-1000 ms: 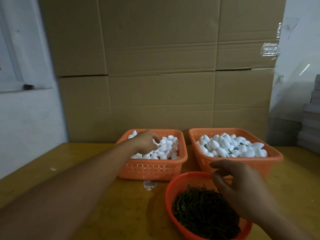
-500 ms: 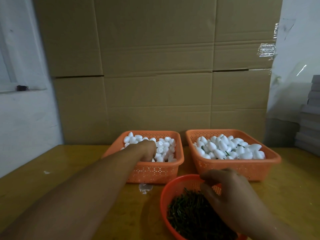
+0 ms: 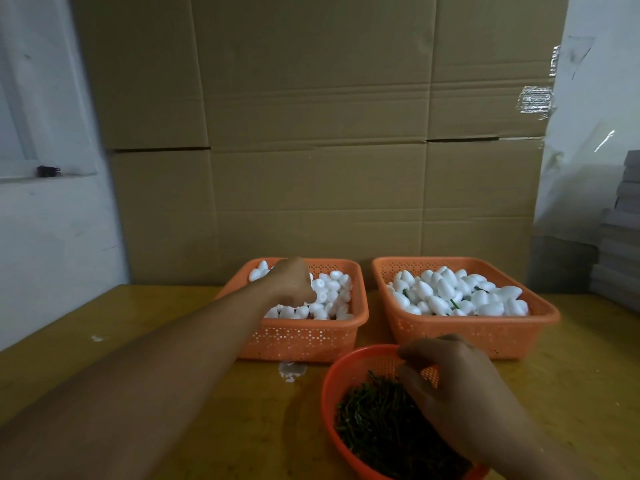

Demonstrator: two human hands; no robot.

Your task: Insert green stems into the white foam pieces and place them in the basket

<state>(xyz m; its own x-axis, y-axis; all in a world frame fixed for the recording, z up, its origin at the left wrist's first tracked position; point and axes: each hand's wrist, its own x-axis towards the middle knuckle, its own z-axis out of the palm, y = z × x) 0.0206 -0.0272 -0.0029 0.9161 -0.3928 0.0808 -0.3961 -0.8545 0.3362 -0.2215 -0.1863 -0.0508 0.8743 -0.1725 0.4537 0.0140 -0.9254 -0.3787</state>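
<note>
My left hand point(image 3: 292, 284) reaches into the left orange basket point(image 3: 304, 344), fingers curled down around a white foam piece in the heap of foam pieces point(image 3: 332, 289). My right hand point(image 3: 453, 386) hovers over the round red basket point(image 3: 329, 386) of green stems point(image 3: 374, 420). Its thumb and forefinger are bent with a gap between them, tips at the top of the stem pile, nothing visibly pinched. The right orange basket point(image 3: 467, 334) holds foam pieces with green stems point(image 3: 450, 292) showing among them.
All three baskets stand on a yellow wooden table point(image 3: 104, 348). A wall of cardboard boxes point(image 3: 311, 168) rises right behind them. A white scrap point(image 3: 292, 370) lies in front of the left basket. Grey stacked sheets point(image 3: 620, 254) sit at the far right.
My left hand dipped into the foam heap and curled its fingers there. My right hand came down closer to the stems. The view shifted slightly.
</note>
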